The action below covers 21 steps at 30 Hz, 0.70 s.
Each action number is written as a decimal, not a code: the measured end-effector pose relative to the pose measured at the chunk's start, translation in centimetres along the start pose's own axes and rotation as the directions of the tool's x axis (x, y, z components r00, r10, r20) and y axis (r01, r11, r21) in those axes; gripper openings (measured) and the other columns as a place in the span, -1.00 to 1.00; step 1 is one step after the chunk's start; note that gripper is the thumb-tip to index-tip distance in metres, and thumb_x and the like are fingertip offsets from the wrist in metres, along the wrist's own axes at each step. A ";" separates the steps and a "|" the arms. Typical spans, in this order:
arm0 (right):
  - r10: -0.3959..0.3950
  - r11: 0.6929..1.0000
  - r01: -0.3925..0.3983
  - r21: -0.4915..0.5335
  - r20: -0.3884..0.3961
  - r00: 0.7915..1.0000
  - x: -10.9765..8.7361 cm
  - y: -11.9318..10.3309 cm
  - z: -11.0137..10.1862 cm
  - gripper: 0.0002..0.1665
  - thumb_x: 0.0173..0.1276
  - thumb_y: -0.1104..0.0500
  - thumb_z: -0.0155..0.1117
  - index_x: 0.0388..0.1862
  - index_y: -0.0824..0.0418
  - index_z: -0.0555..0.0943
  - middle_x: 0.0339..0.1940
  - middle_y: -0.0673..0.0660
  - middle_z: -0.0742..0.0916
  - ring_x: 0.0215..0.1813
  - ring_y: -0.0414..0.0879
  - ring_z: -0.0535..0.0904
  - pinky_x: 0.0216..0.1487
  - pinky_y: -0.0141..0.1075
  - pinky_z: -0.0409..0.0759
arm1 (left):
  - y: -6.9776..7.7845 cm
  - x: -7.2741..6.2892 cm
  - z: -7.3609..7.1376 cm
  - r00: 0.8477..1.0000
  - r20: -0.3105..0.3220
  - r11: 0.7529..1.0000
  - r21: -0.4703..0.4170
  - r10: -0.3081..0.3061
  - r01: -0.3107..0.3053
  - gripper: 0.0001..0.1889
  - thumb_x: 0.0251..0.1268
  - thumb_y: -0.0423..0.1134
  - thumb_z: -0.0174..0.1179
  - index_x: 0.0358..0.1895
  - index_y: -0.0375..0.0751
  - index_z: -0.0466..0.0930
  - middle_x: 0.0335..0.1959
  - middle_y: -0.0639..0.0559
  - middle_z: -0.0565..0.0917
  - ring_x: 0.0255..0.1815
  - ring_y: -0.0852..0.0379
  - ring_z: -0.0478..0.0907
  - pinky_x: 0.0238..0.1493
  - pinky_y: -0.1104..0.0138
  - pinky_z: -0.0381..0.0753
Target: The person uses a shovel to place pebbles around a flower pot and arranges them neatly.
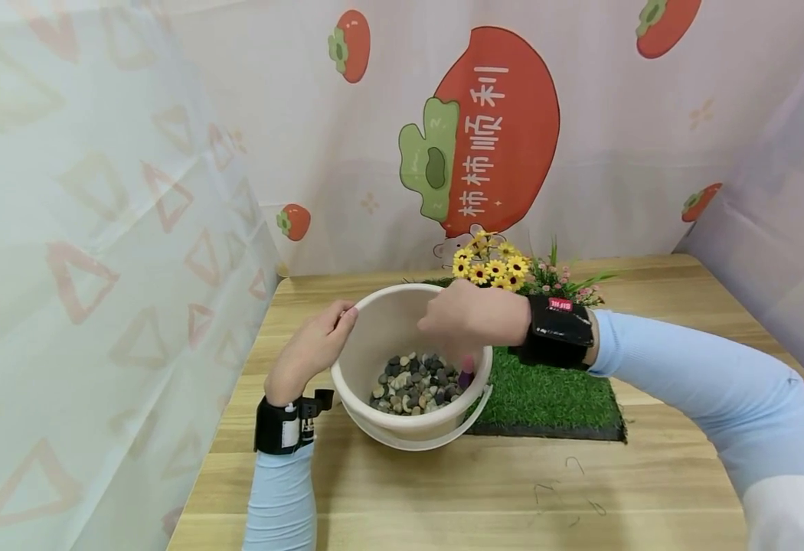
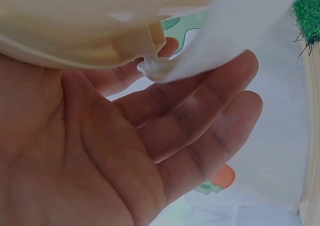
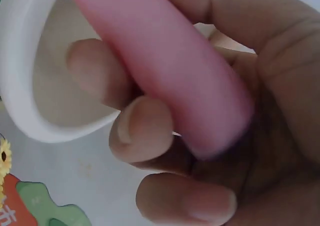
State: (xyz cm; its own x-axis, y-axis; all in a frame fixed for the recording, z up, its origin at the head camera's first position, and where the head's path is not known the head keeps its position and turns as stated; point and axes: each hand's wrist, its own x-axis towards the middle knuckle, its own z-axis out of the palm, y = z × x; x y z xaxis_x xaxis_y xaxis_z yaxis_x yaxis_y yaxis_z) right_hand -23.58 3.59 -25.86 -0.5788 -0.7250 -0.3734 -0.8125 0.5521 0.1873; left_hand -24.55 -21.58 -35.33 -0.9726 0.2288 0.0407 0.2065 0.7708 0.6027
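A cream plastic bucket [image 1: 407, 422] stands on the table, with grey, black and tan pebbles [image 1: 416, 383] in its bottom. My left hand [image 1: 312, 344] grips the bucket's left rim, thumb at the top and fingers down the outside. The left wrist view shows those fingers by the knob where the white bail handle [image 2: 230, 31] joins. Over the right side of the opening, my right hand [image 1: 474, 312] holds a tool by its thick pink handle [image 3: 175, 66], fingers curled round it. A purple part [image 1: 466, 379] of the tool points down toward the pebbles; its working end is hidden.
Artificial grass mat [image 1: 553, 394] lies right of and behind the bucket. Yellow flowers [image 1: 491, 268] and small pink flowers [image 1: 567, 283] stand at its back. Thin dark strands [image 1: 574, 463] lie on the wooden table [image 1: 457, 497]. Printed curtains [image 1: 347, 153] enclose the back and sides.
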 end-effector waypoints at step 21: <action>-0.173 0.984 0.173 -0.044 0.015 0.985 1.2 0.3 1.3 -0.57 0.07 0.42 0.28 -0.74 -0.03 0.38 -0.74 -0.10 0.34 -0.58 -0.20 0.17 -0.51 -0.33 0.10 | 0.1 0.1 0.3 1.000 0.008 1.000 -0.017 0.014 -0.014 -0.55 0.61 0.06 -0.29 0.27 -0.06 0.42 -0.01 -0.12 0.64 -0.08 -0.02 0.64 -0.12 0.13 0.64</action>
State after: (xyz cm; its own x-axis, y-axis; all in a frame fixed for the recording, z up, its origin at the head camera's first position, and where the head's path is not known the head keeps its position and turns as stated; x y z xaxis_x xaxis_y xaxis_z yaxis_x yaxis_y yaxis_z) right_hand -24.41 3.47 -27.45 -0.4287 -0.8032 -0.4137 -0.9027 0.3996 0.1595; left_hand -24.61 -21.27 -35.50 -0.9688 0.2441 0.0431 0.2182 0.7575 0.6153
